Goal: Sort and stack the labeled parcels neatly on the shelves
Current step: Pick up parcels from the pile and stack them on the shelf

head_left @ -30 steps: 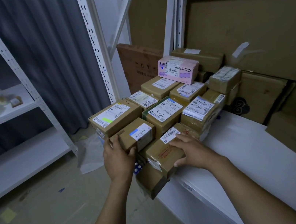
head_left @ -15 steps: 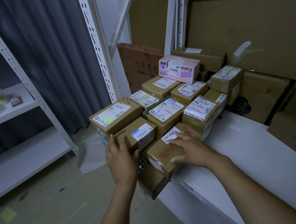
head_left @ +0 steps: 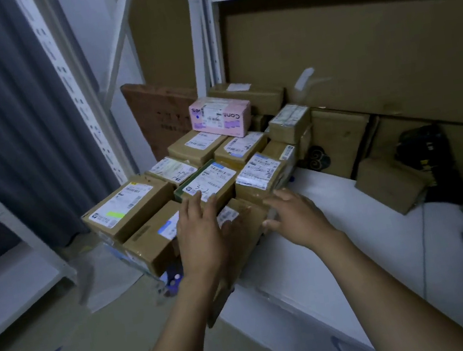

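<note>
At the left end of the white shelf (head_left: 326, 254), brown labelled parcels sit packed in rows. The left hand (head_left: 200, 234) lies flat, fingers straight, over the front carton (head_left: 246, 221), with its fingertips reaching the green-edged box (head_left: 210, 183), whose label has a handwritten "3". The right hand (head_left: 293, 214), fingers spread and loose, touches the front carton's right side. Behind them, a pink box (head_left: 221, 116) reads "Cont", upside down.
</note>
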